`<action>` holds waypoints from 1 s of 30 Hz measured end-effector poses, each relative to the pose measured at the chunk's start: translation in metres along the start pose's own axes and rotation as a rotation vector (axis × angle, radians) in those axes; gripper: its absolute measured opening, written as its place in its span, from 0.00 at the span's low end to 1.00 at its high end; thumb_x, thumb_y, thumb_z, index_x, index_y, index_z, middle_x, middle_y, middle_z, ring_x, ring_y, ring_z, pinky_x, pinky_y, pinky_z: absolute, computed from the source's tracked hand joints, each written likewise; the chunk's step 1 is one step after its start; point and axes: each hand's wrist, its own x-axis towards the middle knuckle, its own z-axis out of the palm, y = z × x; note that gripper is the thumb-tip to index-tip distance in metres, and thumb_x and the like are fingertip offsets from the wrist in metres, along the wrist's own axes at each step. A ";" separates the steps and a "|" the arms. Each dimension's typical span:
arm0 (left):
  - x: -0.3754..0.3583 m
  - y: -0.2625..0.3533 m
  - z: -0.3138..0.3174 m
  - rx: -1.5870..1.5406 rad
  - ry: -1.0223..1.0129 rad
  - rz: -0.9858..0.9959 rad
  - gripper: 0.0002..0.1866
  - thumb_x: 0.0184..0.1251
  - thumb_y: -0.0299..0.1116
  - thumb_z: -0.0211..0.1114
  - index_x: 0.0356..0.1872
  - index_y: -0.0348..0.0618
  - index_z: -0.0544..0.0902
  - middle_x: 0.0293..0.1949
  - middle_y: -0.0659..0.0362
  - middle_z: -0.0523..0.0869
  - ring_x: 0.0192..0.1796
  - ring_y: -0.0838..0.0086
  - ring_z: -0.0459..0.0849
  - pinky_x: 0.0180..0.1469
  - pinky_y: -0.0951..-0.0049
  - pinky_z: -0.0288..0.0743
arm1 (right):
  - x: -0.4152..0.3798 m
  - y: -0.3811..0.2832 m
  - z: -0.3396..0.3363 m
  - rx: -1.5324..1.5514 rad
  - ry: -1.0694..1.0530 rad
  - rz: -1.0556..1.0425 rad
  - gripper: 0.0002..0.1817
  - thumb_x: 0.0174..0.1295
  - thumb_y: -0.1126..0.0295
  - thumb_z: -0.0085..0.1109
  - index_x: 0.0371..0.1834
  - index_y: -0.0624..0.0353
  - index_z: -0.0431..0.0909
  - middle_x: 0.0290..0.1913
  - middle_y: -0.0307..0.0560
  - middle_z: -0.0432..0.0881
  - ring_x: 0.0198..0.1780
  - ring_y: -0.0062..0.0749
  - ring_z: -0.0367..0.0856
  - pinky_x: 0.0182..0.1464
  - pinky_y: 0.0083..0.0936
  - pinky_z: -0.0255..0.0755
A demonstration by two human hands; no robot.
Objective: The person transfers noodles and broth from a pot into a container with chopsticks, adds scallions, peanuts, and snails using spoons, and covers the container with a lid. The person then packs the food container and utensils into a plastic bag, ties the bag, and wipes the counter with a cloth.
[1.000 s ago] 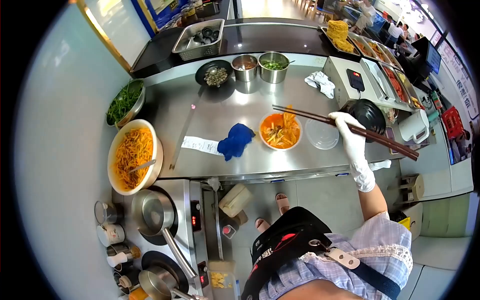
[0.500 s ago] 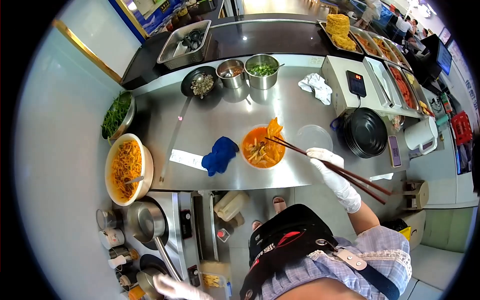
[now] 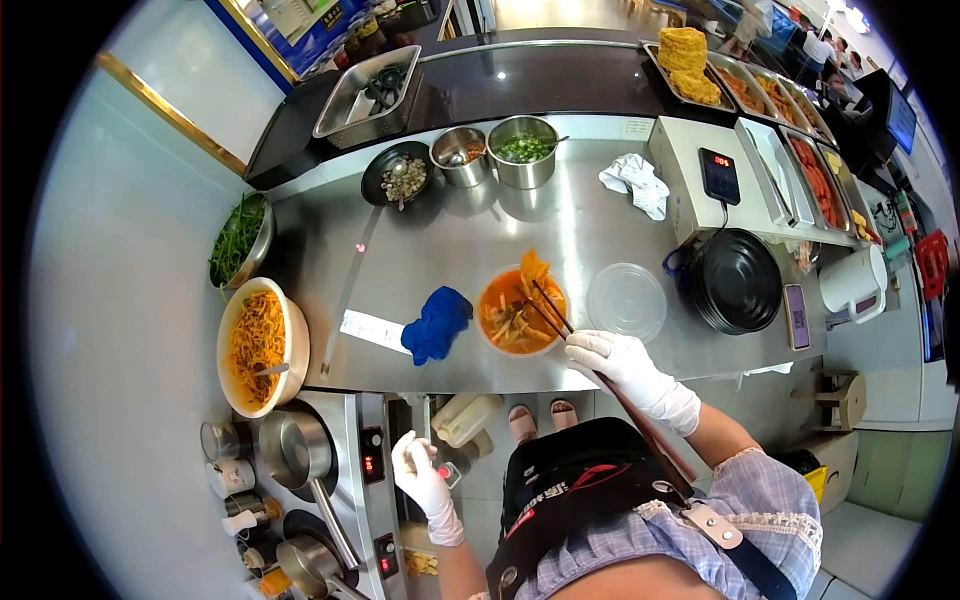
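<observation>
My right hand (image 3: 622, 365), in a white glove, grips a pair of long dark chopsticks (image 3: 553, 312). Their tips reach into a round container of red soup (image 3: 517, 335), among the pale strips and a folded orange-yellow piece (image 3: 535, 268) that stands above the rim. Over the gap by the counter's front edge, my gloved left hand (image 3: 422, 478) hovers with loosely bent fingers and nothing in it. A clear round lid (image 3: 627, 300) lies flat right of the soup. On the other side, a crumpled blue cloth (image 3: 437, 325) rests beside a paper slip (image 3: 375, 330).
Saucepans (image 3: 295, 448) stand on burners at lower left. A bowl of shredded orange food (image 3: 257, 345) and a bowl of greens (image 3: 240, 240) line the left wall. Steel pots (image 3: 523, 170) sit at the back. Stacked black bowls (image 3: 738, 280) and a phone (image 3: 796, 316) are at right.
My left hand has risen from the saucepan handles toward the counter edge. My right hand has moved left and down, bringing the chopsticks steeper in the soup; the folded piece has shifted slightly left.
</observation>
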 end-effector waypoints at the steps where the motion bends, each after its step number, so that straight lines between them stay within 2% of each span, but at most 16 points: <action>1: 0.002 0.000 0.005 0.010 -0.005 -0.038 0.09 0.69 0.24 0.54 0.47 0.37 0.77 0.31 0.60 0.80 0.31 0.81 0.76 0.37 0.82 0.72 | 0.001 -0.002 0.001 0.003 0.000 0.002 0.14 0.51 0.73 0.61 0.42 0.60 0.76 0.45 0.48 0.79 0.44 0.43 0.81 0.41 0.31 0.78; 4: 0.009 -0.017 0.009 -0.025 -0.087 -0.029 0.09 0.69 0.24 0.54 0.47 0.36 0.77 0.31 0.61 0.80 0.30 0.81 0.76 0.35 0.82 0.72 | 0.002 -0.005 0.005 -0.006 -0.162 0.012 0.17 0.50 0.73 0.60 0.46 0.60 0.74 0.52 0.49 0.75 0.50 0.42 0.78 0.44 0.31 0.76; 8: 0.021 -0.022 0.013 0.022 -0.145 -0.092 0.08 0.69 0.25 0.55 0.46 0.36 0.77 0.30 0.61 0.81 0.29 0.82 0.76 0.34 0.83 0.71 | 0.000 -0.011 0.006 -0.017 -0.104 0.061 0.15 0.51 0.74 0.60 0.44 0.60 0.75 0.50 0.50 0.77 0.46 0.42 0.80 0.42 0.30 0.77; 10: 0.026 -0.024 0.014 0.019 -0.162 -0.115 0.08 0.69 0.25 0.55 0.46 0.36 0.77 0.30 0.61 0.81 0.29 0.82 0.76 0.33 0.83 0.71 | -0.007 -0.006 0.007 -0.006 0.049 0.044 0.12 0.51 0.77 0.61 0.40 0.61 0.77 0.45 0.51 0.80 0.41 0.41 0.83 0.39 0.29 0.79; 11: 0.029 -0.025 0.015 0.017 -0.179 -0.136 0.08 0.69 0.25 0.55 0.46 0.36 0.77 0.30 0.61 0.81 0.29 0.83 0.76 0.33 0.83 0.71 | -0.007 -0.005 0.006 -0.008 0.047 0.044 0.12 0.51 0.77 0.61 0.40 0.61 0.77 0.45 0.51 0.80 0.41 0.41 0.83 0.39 0.29 0.79; 15: 0.036 -0.025 0.019 -0.020 -0.219 -0.213 0.08 0.70 0.26 0.55 0.46 0.38 0.78 0.30 0.63 0.81 0.29 0.84 0.76 0.33 0.84 0.70 | -0.012 -0.004 -0.007 0.112 0.218 0.197 0.06 0.51 0.81 0.62 0.33 0.61 0.80 0.39 0.52 0.83 0.35 0.40 0.85 0.38 0.24 0.79; 19: 0.042 -0.029 0.022 -0.016 -0.260 -0.235 0.07 0.70 0.27 0.55 0.45 0.38 0.78 0.30 0.63 0.81 0.29 0.84 0.75 0.33 0.84 0.69 | -0.016 -0.007 -0.023 0.359 0.392 0.488 0.02 0.57 0.81 0.57 0.31 0.66 0.80 0.37 0.54 0.84 0.40 0.37 0.84 0.46 0.27 0.77; 22: 0.044 -0.032 0.024 -0.003 -0.303 -0.248 0.08 0.70 0.28 0.55 0.45 0.38 0.78 0.31 0.63 0.81 0.30 0.84 0.75 0.34 0.84 0.69 | -0.025 -0.003 -0.030 0.481 0.516 0.579 0.04 0.60 0.79 0.57 0.31 0.68 0.80 0.37 0.55 0.83 0.40 0.38 0.83 0.46 0.28 0.76; 30: 0.047 -0.043 0.026 0.050 -0.349 -0.266 0.08 0.71 0.29 0.55 0.45 0.38 0.78 0.31 0.63 0.81 0.30 0.84 0.75 0.33 0.83 0.70 | -0.034 -0.003 -0.046 0.521 0.624 0.638 0.07 0.62 0.76 0.55 0.31 0.69 0.81 0.36 0.53 0.83 0.40 0.37 0.83 0.47 0.28 0.76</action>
